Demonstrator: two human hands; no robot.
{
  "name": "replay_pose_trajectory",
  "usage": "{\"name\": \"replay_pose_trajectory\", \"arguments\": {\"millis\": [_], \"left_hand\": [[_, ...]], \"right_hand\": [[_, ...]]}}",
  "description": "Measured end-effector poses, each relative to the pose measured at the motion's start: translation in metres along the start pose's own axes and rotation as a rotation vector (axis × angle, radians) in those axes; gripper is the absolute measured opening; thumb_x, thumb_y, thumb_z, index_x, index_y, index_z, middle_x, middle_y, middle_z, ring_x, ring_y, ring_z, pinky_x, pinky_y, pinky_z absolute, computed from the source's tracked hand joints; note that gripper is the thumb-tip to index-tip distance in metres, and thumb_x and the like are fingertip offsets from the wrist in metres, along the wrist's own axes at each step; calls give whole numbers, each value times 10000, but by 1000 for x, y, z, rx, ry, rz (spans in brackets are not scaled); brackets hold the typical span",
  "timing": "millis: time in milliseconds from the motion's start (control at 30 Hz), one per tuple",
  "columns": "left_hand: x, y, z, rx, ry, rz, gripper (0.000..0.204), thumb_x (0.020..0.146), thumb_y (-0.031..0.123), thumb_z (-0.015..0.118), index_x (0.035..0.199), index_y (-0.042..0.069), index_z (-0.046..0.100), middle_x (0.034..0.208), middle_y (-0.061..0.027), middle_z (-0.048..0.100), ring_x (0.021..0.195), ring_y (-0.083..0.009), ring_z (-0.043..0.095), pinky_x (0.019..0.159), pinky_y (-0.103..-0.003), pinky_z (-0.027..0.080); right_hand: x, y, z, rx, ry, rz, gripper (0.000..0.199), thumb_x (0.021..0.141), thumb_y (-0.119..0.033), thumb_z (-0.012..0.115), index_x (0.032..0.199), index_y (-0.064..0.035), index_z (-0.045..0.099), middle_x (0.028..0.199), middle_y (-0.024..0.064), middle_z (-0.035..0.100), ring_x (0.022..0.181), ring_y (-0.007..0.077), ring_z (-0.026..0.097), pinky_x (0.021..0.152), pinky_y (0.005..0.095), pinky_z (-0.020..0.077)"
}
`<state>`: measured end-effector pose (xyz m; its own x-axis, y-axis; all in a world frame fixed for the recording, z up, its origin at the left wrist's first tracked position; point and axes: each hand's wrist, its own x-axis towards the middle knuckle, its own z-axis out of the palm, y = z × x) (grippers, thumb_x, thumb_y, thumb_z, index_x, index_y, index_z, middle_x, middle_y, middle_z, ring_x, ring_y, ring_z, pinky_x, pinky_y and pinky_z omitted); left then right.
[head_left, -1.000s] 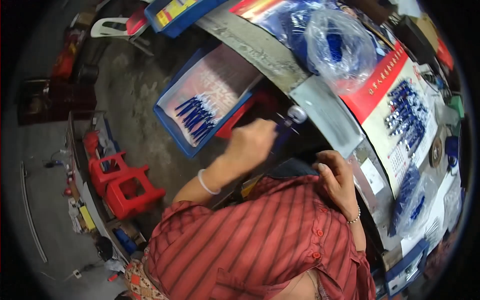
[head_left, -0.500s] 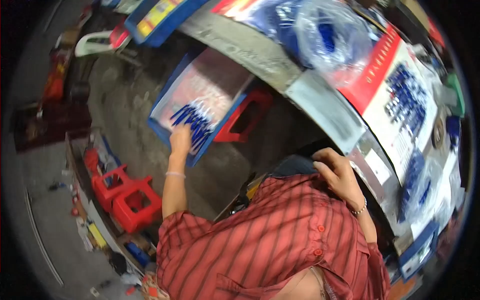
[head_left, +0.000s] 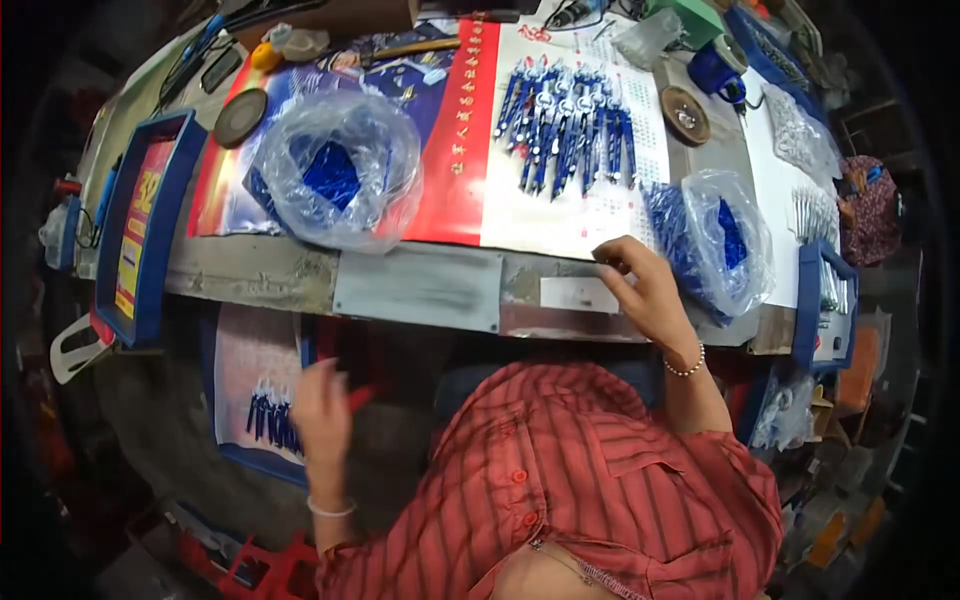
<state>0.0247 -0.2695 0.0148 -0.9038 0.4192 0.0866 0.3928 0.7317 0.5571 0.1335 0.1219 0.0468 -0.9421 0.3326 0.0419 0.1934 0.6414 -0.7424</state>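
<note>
Left hand (head_left: 322,408), fingers loose and empty, hovers lower left beside the pens (head_left: 270,418) in the tray (head_left: 232,452); right hand (head_left: 648,292) rests curled, empty, on the tabletop (head_left: 420,285) edge.

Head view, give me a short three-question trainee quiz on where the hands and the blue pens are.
1. True or false: the right hand rests at the bench's near edge.
2. The left hand is nearest which? A) pens in the low tray B) the clear bag of blue parts
3. What colour are the pens laid out on the bench?

Key: 1 true; 2 A; 3 blue.
</note>
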Motion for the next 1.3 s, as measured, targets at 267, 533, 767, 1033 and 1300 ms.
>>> {"name": "replay_pose_trajectory", "arguments": {"millis": [267, 533, 767, 1033, 1300], "left_hand": [[48, 140, 99, -23, -275, 658, 487, 743, 283, 689, 1137, 33, 551, 1182, -124, 554, 1129, -273, 495, 891, -400, 382], [62, 148, 106, -25, -343, 739, 465, 773, 259, 677, 1141, 13, 535, 1195, -152, 530, 1139, -278, 478, 968, -439, 321], [59, 153, 89, -287, -173, 712, 363, 783, 70, 657, 1120, -14, 552, 1142, -178, 561, 1031, -314, 545, 902, -409, 413], [57, 163, 87, -896, -119, 268, 393, 822, 38, 630, 1191, -30, 514, 1179, -179, 536, 1064, -273, 547, 890, -352, 446], [66, 201, 89, -1191, -792, -16, 452, 965, 138, 482, 1357, -26, 331, 1108, -101, 582, 800, -109, 583, 706, -216, 464]], "right_hand": [[89, 27, -12, -104, 193, -196, 158, 833, -51, 596, 980, 5, 583, 871, 141, 606, 763, 259, 593, 679, 323, 472], [164, 25, 4, -643, -96, -440, 134, 815, -74, 495, 919, -63, 579, 947, 99, 535, 923, 275, 562, 734, 375, 487], [175, 19, -2, -911, -271, -842, 64, 828, -128, 519, 844, -82, 561, 911, 52, 542, 877, 199, 577, 661, 318, 506], [109, -38, -52, -493, 35, -619, 132, 746, -53, 580, 835, -35, 484, 736, 109, 506, 675, 300, 556, 575, 364, 461], [-13, -38, -30, 657, -48, 4, 186, 796, -103, 637, 931, 3, 564, 748, 123, 609, 642, 181, 607, 603, 285, 480]]}}
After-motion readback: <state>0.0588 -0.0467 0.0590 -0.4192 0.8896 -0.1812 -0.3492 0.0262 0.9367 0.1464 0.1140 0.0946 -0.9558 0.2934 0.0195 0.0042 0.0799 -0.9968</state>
